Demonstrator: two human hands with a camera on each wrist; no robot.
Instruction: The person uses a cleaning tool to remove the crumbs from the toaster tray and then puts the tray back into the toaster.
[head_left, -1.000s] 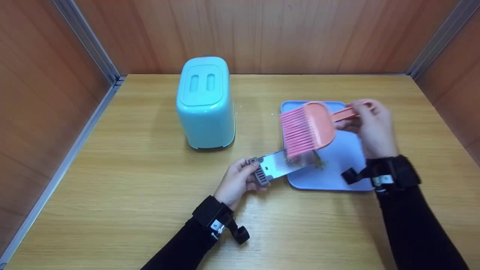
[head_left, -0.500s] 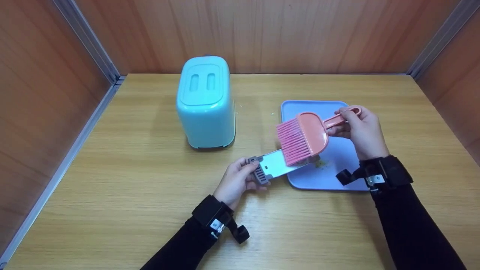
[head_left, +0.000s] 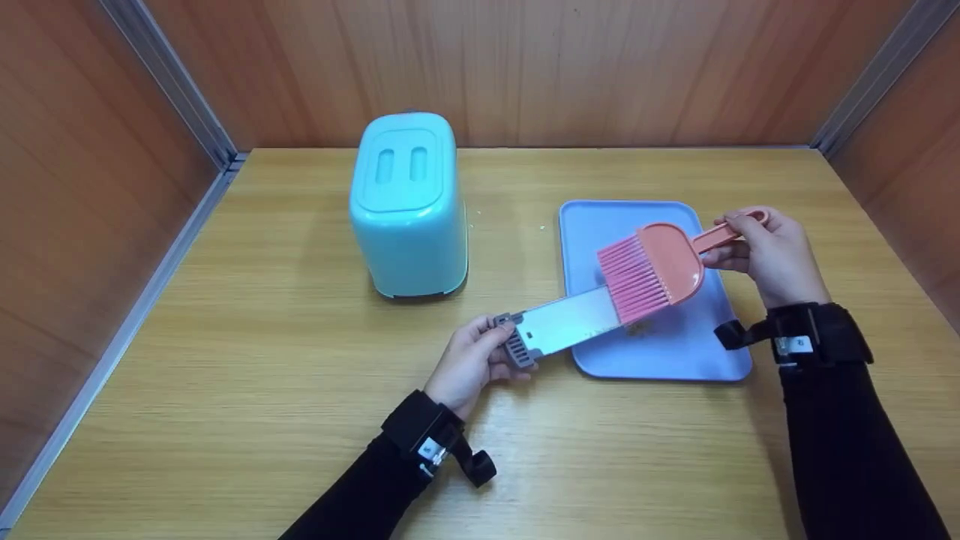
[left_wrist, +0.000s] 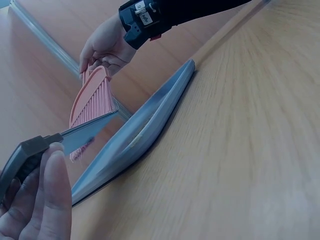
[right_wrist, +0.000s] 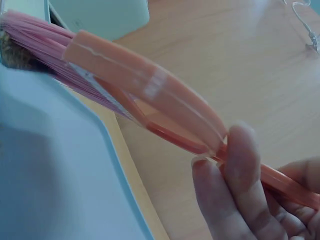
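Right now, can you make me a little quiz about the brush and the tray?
1. True or false: the pink plastic brush is gripped by the right hand.
2. What does the left hand hold?
A. the teal plastic bin
B. the flat white tray with the grey grip
C. a sponge
3. Fill in: the crumbs lie on the ____ rectangular plastic tray.

Key: 1 true; 2 B; 3 blue.

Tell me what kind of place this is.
Probably a staged tabletop booth rather than a real kitchen: a bare wooden table boxed in by wood-look panels, holding only a turquoise toaster and a blue tray.
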